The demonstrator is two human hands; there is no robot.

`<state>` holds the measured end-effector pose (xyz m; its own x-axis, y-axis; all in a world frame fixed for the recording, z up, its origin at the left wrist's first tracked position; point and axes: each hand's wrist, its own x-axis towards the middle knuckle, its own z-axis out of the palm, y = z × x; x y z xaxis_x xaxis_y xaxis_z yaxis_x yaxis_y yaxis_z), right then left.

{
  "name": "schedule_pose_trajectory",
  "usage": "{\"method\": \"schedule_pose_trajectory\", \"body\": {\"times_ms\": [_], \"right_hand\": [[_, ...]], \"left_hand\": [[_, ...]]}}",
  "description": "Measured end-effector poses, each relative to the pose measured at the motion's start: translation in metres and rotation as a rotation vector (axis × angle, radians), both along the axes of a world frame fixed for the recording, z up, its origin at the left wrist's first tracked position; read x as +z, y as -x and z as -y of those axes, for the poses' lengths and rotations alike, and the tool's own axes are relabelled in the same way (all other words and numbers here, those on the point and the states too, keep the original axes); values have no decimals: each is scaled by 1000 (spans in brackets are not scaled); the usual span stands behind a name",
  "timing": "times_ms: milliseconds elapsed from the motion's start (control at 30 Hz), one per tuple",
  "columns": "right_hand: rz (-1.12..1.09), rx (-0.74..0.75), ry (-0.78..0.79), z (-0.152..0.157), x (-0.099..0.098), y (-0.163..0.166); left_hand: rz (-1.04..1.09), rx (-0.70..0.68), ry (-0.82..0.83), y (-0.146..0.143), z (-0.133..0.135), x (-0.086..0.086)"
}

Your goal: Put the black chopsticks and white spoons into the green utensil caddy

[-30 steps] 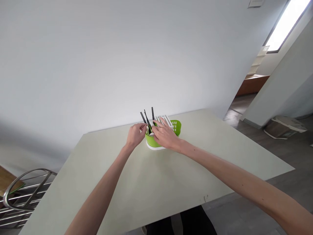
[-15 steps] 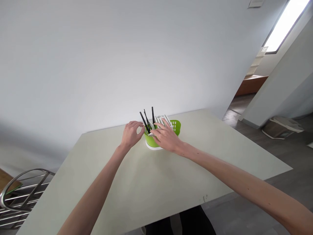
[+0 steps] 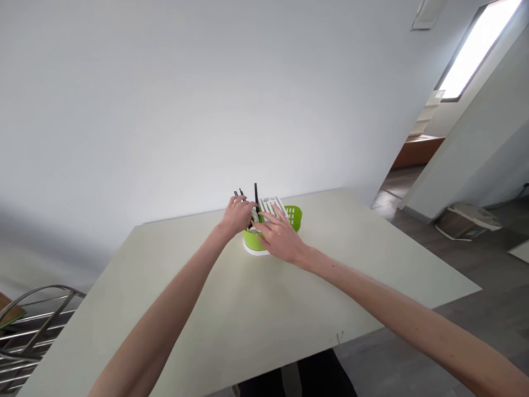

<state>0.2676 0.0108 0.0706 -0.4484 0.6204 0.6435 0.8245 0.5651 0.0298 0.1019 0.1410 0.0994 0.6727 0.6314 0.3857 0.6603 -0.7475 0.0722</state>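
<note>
A green utensil holder [image 3: 253,241] with a white base stands on the table near the wall. Black chopsticks [image 3: 256,194] stick up from its left part. My left hand [image 3: 238,215] is over that left end, fingers bent in among the chopsticks; what they grip is hidden. My right hand [image 3: 281,236] lies across the front of the holder with its fingers spread, the tips near its middle. White slotted dividers [image 3: 271,203] show behind those fingers. A small white piece between the two hands is partly covered.
The pale table [image 3: 314,298] runs up to a white wall [image 3: 198,110]. At lower left is a metal rack or chair frame [image 3: 45,320]. A lidded bin [image 3: 467,221] is on the floor at right, beyond the table corner. My dark-clothed legs are below the front edge.
My left hand has moved right and over the chopsticks, covering much of them. My right hand remains across the holder. The view has shifted slightly.
</note>
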Motion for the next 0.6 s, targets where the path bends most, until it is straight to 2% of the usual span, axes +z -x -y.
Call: {"method": "schedule_pose_trajectory", "body": {"times_ms": [100,267,600], "right_hand": [[4,1,7,1,0,-1],[-16,14,32,3,-1,-1],[-18,0,-1,4,-4,-3]], "left_hand": [[2,11,-16,-3,-3,1],[23,-4,-36,3,7,4],[45,-116,37,40,25,7]]}}
